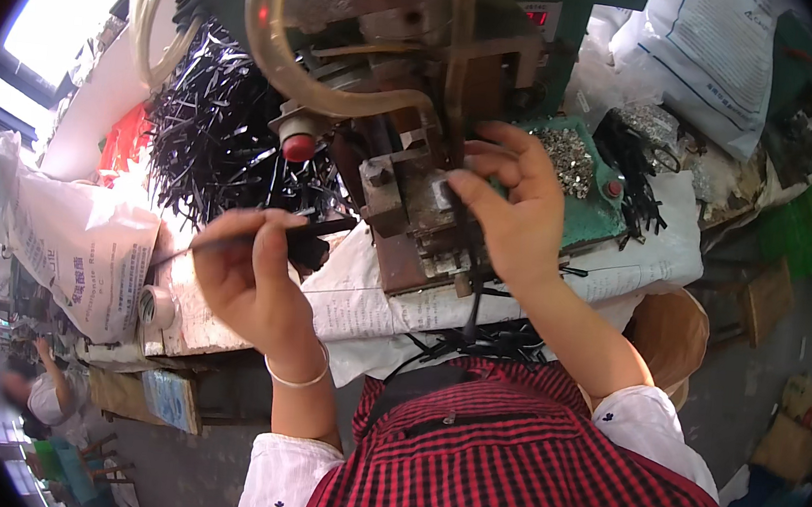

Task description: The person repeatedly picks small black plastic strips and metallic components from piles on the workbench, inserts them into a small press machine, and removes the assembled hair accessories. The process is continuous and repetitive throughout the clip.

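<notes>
Head view, looking down past my red-and-black checked apron [522, 464] to the bench.

My left hand [250, 277]: fingers pinched together on a thin black plastic strip [275, 233], held roughly level, its far end pointing toward the rusty brown metal press machine [406, 155]. Silver bangle [299, 378] on that wrist.

My right hand [509, 210]: up against the front of the press, thumb and forefinger close together at the small grey metal block [436, 202] of the machine's working area. Other fingers spread loosely above. Cannot tell whether anything sits between the fingertips.

The strip is clear of the machine, just left of it, above the paper-covered bench top [362, 293].

Around: big heap of loose black plastic strips [216, 135] behind my left hand, left of the press. Red round knob [298, 146] on the machine's left side. Clear yellowish hose [287, 63] looping over the top. Green tray of small silver metal bits [574, 162] just right of my right hand. White printed woven sack [80, 249] at far left, roll of tape [158, 307] near it. Another white sack [713, 58] at upper right. Round wooden stool [669, 336] beside my right elbow
</notes>
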### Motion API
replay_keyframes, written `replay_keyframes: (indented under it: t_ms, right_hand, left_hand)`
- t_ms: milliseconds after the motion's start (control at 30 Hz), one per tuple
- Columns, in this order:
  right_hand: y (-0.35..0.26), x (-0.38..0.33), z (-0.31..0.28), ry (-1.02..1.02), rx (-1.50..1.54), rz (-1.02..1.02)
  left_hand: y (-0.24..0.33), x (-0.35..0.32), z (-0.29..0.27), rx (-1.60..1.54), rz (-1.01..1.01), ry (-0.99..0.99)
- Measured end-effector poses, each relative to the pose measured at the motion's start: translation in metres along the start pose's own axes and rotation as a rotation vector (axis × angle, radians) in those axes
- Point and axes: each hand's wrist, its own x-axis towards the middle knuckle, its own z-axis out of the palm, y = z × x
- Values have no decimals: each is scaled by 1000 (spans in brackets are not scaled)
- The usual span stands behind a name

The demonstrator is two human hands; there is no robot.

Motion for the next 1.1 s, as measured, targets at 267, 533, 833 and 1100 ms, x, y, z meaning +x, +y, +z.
replay_keyframes:
  t_ms: [267, 533, 833, 1100]
  right_hand:
    - [-51, -9, -16, -292, -168, 19]
    - [57, 20, -163, 189, -661, -119]
    - [50, -15, -124, -26, -1290, -151]
    - [67, -26, -164, 105, -1032, 112]
  left_hand:
    - [-28, -30, 45, 559, 737, -585]
    - [-50, -34, 55, 571, 809, -549]
    - [-47, -40, 43, 453, 631, -633]
    - [-35, -68, -68, 823, 467, -245]
